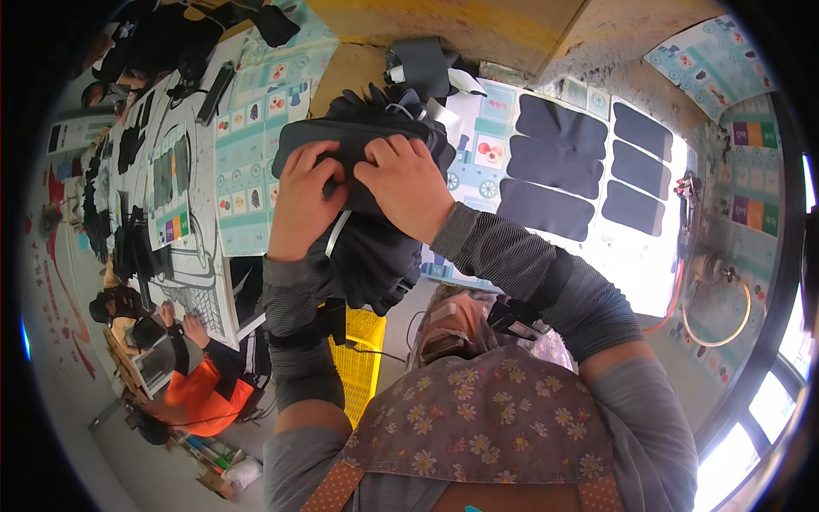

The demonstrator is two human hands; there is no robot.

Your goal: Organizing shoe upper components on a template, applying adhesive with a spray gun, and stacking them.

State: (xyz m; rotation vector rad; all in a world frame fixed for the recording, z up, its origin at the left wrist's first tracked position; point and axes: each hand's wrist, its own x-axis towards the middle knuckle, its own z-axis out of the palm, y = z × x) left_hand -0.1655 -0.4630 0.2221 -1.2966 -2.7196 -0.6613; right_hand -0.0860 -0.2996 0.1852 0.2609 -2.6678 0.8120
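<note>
In front of me a dark rounded fabric panel (358,136) lies on top of a bundle of black fabric pieces (373,256) tied with a pale band. My left hand (304,198) rests on the panel's left part, its fingers curled and pinching the material. On the right part, my right hand (404,186) has its fingers bent down, gripping the same panel. The two thumbs point toward each other with a small gap between. What exactly the fingertips pinch is partly hidden by the hands.
Flat dark panels (554,162) lie in two columns on the bright tabletop at right, near a metal fitting with a hose (685,192). A yellow plastic basket (365,358) stands below the bundle. At left, a person in orange (209,388) works at another table.
</note>
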